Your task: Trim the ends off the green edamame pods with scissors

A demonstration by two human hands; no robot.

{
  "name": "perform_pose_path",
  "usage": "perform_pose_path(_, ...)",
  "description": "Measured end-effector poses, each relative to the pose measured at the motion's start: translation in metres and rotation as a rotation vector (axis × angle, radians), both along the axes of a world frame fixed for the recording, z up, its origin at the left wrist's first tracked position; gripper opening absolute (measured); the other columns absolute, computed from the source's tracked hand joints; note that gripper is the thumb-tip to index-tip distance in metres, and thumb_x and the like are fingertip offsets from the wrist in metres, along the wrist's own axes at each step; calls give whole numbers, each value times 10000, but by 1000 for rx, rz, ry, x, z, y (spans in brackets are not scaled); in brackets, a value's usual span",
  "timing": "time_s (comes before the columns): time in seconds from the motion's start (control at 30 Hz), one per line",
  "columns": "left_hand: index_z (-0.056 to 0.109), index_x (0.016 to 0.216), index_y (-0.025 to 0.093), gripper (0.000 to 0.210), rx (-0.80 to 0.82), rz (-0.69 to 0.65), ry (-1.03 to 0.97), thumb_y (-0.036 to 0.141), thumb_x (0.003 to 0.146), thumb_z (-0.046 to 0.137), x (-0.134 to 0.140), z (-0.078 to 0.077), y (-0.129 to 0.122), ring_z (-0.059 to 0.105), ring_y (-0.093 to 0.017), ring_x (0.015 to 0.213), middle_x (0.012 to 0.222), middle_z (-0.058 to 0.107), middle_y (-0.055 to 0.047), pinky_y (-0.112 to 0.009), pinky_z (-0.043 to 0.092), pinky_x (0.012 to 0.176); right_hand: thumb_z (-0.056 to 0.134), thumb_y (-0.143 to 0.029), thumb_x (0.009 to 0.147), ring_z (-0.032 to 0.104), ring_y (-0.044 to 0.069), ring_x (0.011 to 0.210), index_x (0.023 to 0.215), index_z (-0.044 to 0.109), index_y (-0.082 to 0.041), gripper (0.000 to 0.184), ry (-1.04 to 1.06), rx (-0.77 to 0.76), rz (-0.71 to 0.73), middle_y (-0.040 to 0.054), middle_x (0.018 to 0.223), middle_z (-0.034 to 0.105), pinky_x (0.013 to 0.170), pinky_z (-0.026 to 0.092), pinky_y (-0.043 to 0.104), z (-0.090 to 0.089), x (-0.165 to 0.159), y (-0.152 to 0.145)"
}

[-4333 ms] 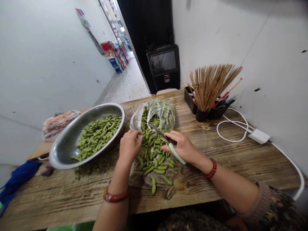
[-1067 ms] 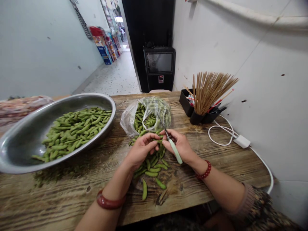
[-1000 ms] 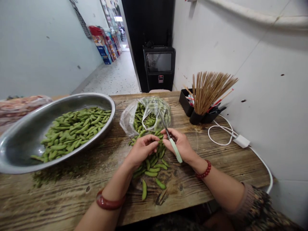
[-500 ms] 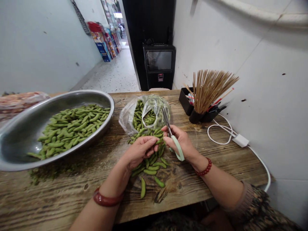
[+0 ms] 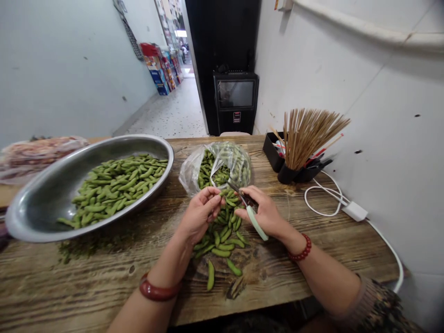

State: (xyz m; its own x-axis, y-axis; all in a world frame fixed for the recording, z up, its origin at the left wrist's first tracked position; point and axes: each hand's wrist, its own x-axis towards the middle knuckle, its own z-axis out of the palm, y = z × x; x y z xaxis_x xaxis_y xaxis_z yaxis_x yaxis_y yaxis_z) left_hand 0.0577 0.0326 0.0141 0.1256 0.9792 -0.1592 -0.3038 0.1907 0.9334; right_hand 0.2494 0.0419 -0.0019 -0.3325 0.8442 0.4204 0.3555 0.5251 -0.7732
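Note:
My left hand (image 5: 201, 213) is closed, pinching a green edamame pod (image 5: 223, 194) between thumb and fingertips. In my right hand (image 5: 264, 212) are scissors (image 5: 257, 224) with pale green handles; their blades point up and left, toward the pinched pod. Loose edamame pods (image 5: 225, 246) lie under and in front of both hands, and two lie apart nearer me. Just beyond the hands sits a clear plastic bag (image 5: 189, 167) with more pods inside. To the left, a large metal basin (image 5: 45, 196) holds a heap of pods.
Green trimmings (image 5: 86, 247) lie beside the basin on the wooden table (image 5: 104, 291). A black holder (image 5: 274, 152) with bamboo skewers (image 5: 308, 134) stands at the right by the wall, near a white cable (image 5: 385, 238). A bag of pinkish food (image 5: 41, 152) lies behind the basin.
The scissors have swung from pointing upward to pointing up and left, toward the left hand's fingertips. The view has shifted slightly, so the surroundings sit lower and further right.

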Motion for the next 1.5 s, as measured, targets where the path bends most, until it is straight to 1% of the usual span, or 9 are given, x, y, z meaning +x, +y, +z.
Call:
perform_pose_path(0.17,555,876,174,305,8,63,-59,286,684,765,0,1,0,404,-24,413,672,610,25,-123,248,356,755,-284,718,562,182,820,1122,577,-193,451,-68,40,65,53,962,578,737,479,307,-5,-1,-2)
perform_pose_path(0.33,596,845,165,306,28,70,49,314,658,787,5,2,-3,415,-36,428,612,595,30,-141,259,380,768,-284,714,550,177,803,1118,588,-176,455,-116,32,125,53,933,581,720,464,301,-2,-2,-5)
perform_pose_path(0.53,682,826,142,248,63,30,171,340,696,756,2,-2,-2,386,-39,437,624,611,11,-172,265,413,750,-347,737,529,160,738,1080,595,-165,418,-115,18,132,43,886,572,670,450,285,-3,-3,-6)
perform_pose_path(0.7,686,794,144,222,85,12,184,332,696,755,-2,-3,-1,378,-43,441,608,600,18,-181,259,422,710,-356,784,513,146,698,1055,593,-167,350,-118,38,163,38,871,568,639,440,267,-5,-2,-5)
perform_pose_path(0.97,668,790,139,219,101,-33,233,335,721,737,-7,2,-1,383,-61,484,625,598,9,-187,257,453,694,-316,811,549,162,762,1071,597,-164,316,-115,44,205,47,886,590,691,455,267,-3,0,-6)
perform_pose_path(1.07,684,824,144,209,133,-59,262,328,736,728,-12,1,0,426,-80,547,683,607,-1,-193,293,495,692,-316,814,554,164,761,1084,600,-162,325,-131,47,221,52,889,594,699,460,270,-2,1,-6)
perform_pose_path(1.17,700,819,143,181,215,-82,301,309,749,718,-17,1,1,483,-112,667,752,613,-16,-214,363,611,679,-312,826,558,165,758,1105,600,-168,323,-150,60,229,54,888,603,706,463,273,0,1,-7)
perform_pose_path(1.23,699,788,141,163,260,-87,336,298,752,715,-19,2,2,492,-128,716,747,601,-14,-228,376,674,676,-306,830,560,165,759,1107,602,-165,319,-157,61,230,57,894,608,708,463,272,2,1,-7)
perform_pose_path(1.5,681,754,132,145,253,-144,455,272,740,714,-24,10,2,500,-133,706,717,607,-15,-241,384,693,698,-298,811,582,166,767,1047,630,-148,288,-146,44,243,55,866,630,706,463,264,3,0,-8)
